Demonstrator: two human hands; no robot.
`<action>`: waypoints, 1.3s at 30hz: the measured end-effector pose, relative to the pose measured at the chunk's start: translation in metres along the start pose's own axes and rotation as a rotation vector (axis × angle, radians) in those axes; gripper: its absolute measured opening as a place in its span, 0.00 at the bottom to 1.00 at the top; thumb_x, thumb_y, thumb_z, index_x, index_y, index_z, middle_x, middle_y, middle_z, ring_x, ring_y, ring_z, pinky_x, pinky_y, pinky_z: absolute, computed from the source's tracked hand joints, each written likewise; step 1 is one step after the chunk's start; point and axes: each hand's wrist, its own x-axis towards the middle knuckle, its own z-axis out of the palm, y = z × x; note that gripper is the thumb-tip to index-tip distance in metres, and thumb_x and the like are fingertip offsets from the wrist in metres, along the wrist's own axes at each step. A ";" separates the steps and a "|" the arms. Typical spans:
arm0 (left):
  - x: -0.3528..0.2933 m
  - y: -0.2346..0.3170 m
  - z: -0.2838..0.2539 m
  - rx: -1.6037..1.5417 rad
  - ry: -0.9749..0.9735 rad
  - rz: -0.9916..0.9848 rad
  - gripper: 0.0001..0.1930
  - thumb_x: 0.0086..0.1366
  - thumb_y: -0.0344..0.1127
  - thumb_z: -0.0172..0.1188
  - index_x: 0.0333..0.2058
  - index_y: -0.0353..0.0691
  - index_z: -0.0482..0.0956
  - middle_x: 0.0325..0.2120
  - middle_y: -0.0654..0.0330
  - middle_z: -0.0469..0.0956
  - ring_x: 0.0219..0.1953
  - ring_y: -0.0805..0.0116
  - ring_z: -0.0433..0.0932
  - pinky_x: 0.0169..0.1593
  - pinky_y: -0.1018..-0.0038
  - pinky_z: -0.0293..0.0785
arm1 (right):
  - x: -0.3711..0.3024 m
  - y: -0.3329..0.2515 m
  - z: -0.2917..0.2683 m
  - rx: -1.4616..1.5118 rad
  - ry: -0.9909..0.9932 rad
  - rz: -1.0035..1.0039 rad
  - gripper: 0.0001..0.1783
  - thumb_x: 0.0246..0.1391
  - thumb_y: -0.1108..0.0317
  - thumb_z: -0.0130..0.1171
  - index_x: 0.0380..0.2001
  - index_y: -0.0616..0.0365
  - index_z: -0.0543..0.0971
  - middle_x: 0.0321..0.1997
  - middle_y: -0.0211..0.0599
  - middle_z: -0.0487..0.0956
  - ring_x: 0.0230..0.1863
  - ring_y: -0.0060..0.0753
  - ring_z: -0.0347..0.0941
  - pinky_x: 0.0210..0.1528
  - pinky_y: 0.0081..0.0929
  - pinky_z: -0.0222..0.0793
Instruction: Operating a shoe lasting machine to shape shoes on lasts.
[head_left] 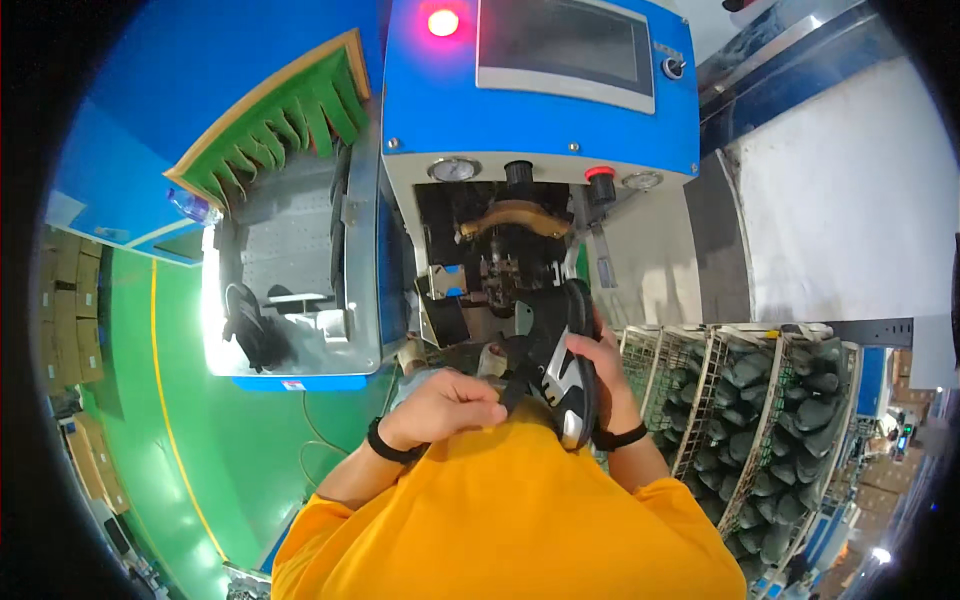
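Note:
A black shoe (566,365) with silver-grey panels is held on its side close to my chest, its sole toward the right. My right hand (607,368) wraps round the sole side, thumb over the edge onto the upper. With my left hand (448,405) I pinch a black strap (516,388) at the shoe's left side, fingers closed on its end. Just ahead of the shoe is the opening of a blue machine (545,125), with a brass-coloured curved part (515,218) and metal clamps (497,275) inside it.
The machine carries a screen (565,45), a lit red lamp (443,22), gauges and knobs. At left stands a metal conveyor box (360,300) with a green fringe curtain (275,135) and a dark shoe (250,325) inside. Wire racks (710,400) of dark shoe-shaped pieces stand at right.

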 end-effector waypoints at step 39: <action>0.065 -0.017 -0.081 0.021 0.151 -0.083 0.23 0.70 0.49 0.51 0.51 0.34 0.73 0.31 0.58 0.81 0.30 0.69 0.77 0.35 0.76 0.73 | 0.039 0.088 0.066 -1.498 0.629 -0.952 0.42 0.47 0.58 0.70 0.66 0.44 0.65 0.55 0.68 0.65 0.39 0.64 0.76 0.35 0.46 0.75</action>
